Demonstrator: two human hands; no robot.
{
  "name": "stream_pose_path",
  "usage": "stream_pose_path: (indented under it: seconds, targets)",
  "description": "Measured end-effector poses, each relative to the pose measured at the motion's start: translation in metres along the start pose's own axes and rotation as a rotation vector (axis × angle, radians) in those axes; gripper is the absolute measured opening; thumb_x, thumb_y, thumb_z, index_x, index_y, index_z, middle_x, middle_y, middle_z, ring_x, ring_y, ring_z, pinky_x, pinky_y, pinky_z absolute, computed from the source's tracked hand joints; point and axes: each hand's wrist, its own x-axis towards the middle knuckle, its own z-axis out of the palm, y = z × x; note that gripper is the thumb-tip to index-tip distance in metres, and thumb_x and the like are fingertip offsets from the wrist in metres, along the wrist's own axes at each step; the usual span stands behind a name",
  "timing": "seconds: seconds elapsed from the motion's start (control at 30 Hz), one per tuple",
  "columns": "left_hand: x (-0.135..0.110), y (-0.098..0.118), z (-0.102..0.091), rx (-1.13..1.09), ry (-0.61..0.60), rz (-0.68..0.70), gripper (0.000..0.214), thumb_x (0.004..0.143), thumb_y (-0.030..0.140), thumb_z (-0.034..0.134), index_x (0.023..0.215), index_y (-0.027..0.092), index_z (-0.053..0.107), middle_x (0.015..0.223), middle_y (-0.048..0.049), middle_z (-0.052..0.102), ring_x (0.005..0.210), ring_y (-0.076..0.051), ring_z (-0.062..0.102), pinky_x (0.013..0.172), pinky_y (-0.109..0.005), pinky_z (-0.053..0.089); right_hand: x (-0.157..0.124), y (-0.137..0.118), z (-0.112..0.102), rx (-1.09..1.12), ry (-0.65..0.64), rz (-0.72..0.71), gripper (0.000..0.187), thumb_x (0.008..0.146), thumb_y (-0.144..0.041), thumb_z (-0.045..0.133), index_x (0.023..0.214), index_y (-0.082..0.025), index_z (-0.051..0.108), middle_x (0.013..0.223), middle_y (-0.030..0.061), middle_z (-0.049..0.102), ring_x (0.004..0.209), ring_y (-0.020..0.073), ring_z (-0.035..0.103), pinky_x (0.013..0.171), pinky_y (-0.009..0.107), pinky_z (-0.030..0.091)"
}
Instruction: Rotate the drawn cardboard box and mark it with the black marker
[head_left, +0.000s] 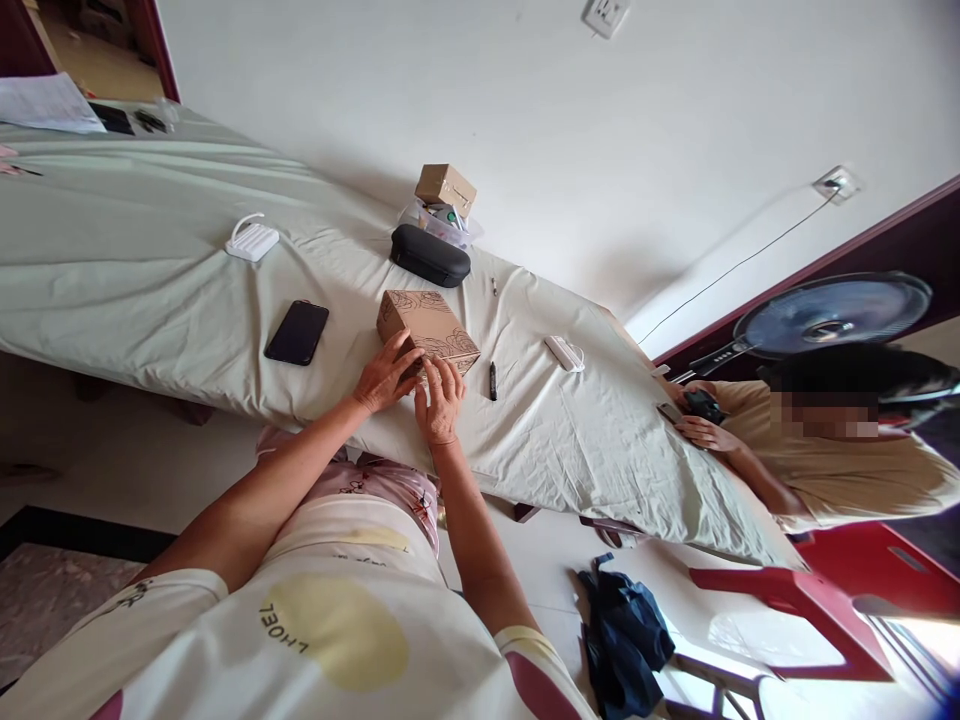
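A brown cardboard box [429, 322] with dark printed line patterns sits closed on the cloth-covered table in front of me. My left hand [388, 374] lies at its near left side, fingers stretched out and apart against it. At the front edge, my right hand [441, 396] rests with spread fingers touching the box. Neither hand wraps round it. A black marker [493, 381] lies just right of the box, and a black phone [297, 332] lies to its left. Behind the box is a black zip case [430, 256].
A smaller carton [447, 187] stands on a clear plastic bin [459, 232] by the wall. White power strips [253, 240] lie on the pale green tablecloth [150, 285]. At the right end, a person [840, 455] sits holding a device, near a fan [832, 315] and red chair [877, 560].
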Motion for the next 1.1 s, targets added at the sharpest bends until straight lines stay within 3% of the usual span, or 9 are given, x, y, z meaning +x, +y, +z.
stream_pose_path:
  seconds: [0.17,0.3,0.43,0.57,0.7,0.9,1.1]
  targets:
    - [-0.001,0.000,0.001,-0.022,0.012,-0.019,0.050,0.103,0.047,0.049,0.145,0.020,0.053,0.166,-0.0190,0.035,0.155,-0.031,0.037,0.122,-0.046,0.040,0.002,-0.003,0.001,-0.107,-0.146,0.040,0.044,0.103,-0.030,0.048,0.145,-0.030,0.060,0.153,0.0074,0.057,0.149,0.0245,0.042,0.126,0.049,0.026]
    - [-0.001,0.002,-0.001,-0.032,0.013,-0.028,0.049,0.100,0.043,0.053,0.143,0.019,0.054,0.165,-0.0190,0.036,0.153,-0.032,0.039,0.121,-0.047,0.042,0.002,-0.001,0.000,-0.146,-0.155,0.085,0.043,0.103,-0.025,0.048,0.142,-0.035,0.063,0.155,0.0053,0.055,0.151,0.0248,0.039,0.126,0.051,0.025]
    - [-0.001,0.003,-0.003,-0.033,0.015,-0.043,0.048,0.098,0.040,0.056,0.142,0.020,0.054,0.164,-0.0182,0.038,0.152,-0.032,0.041,0.120,-0.047,0.042,0.002,0.002,0.000,-0.135,-0.170,0.093,0.045,0.102,-0.027,0.048,0.145,-0.033,0.061,0.156,0.0064,0.054,0.153,0.0250,0.036,0.127,0.052,0.024]
    - [-0.002,0.003,-0.005,-0.034,0.007,-0.054,0.047,0.097,0.035,0.055,0.142,0.023,0.053,0.165,-0.0144,0.039,0.151,-0.030,0.043,0.120,-0.046,0.043,0.000,0.011,0.002,-0.144,-0.109,0.189,0.046,0.104,-0.032,0.043,0.148,-0.029,0.058,0.157,0.0105,0.052,0.154,0.0267,0.036,0.126,0.057,0.023]
    - [-0.002,0.003,-0.007,-0.044,0.012,-0.060,0.047,0.095,0.032,0.055,0.141,0.023,0.053,0.165,-0.0127,0.040,0.148,-0.028,0.046,0.118,-0.043,0.045,-0.004,0.027,0.003,-0.146,0.014,0.326,0.048,0.105,-0.035,0.039,0.149,-0.025,0.056,0.160,0.0147,0.046,0.154,0.0291,0.034,0.123,0.060,0.031]
    - [-0.002,0.004,-0.008,-0.042,0.021,-0.090,0.046,0.093,0.032,0.057,0.139,0.024,0.054,0.163,-0.0114,0.043,0.143,-0.028,0.050,0.118,-0.043,0.045,-0.012,0.045,0.013,0.045,0.119,0.382,0.063,0.103,-0.031,0.035,0.163,-0.014,0.027,0.163,0.0215,0.038,0.155,0.0263,0.034,0.119,0.052,0.043]
    - [-0.001,0.001,-0.008,-0.067,0.067,-0.121,0.044,0.093,0.039,0.061,0.133,0.022,0.055,0.159,-0.0140,0.047,0.141,-0.029,0.052,0.117,-0.043,0.046,-0.018,0.053,0.024,0.178,0.133,0.470,0.067,0.097,-0.027,0.038,0.162,-0.015,0.029,0.148,0.0212,0.055,0.132,0.0239,0.059,0.098,0.042,0.059]
